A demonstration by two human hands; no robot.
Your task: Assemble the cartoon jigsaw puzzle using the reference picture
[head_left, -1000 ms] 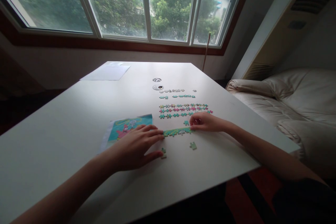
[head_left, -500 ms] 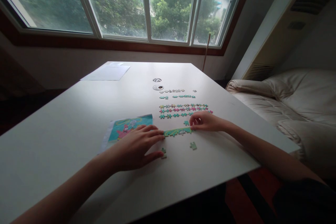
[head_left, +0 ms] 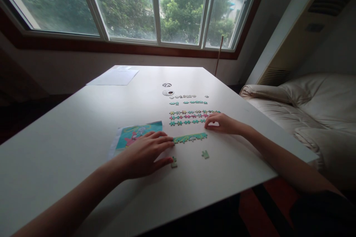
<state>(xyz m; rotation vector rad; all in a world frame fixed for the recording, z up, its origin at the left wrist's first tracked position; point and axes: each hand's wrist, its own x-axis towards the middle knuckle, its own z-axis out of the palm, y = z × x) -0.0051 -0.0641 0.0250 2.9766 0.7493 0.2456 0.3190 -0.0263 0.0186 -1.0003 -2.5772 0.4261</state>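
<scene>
A narrow lane of bare counter [head_left: 63, 144] lies between the joined puzzle strip [head_left: 191, 138] and the nearest row [head_left: 187, 122], with the right hand [head_left: 222, 124] by its right end. The left hand [head_left: 148, 152] blocks the strip's left end and partly covers the picture [head_left: 140, 130]. Two loose pieces [head_left: 205, 154] leave a passable gap between them.

The puzzle strip [head_left: 190, 138] looks matt, the tabletop [head_left: 72, 133] smooth and softly glossy, the sofa [head_left: 319, 100] leathery.
</scene>
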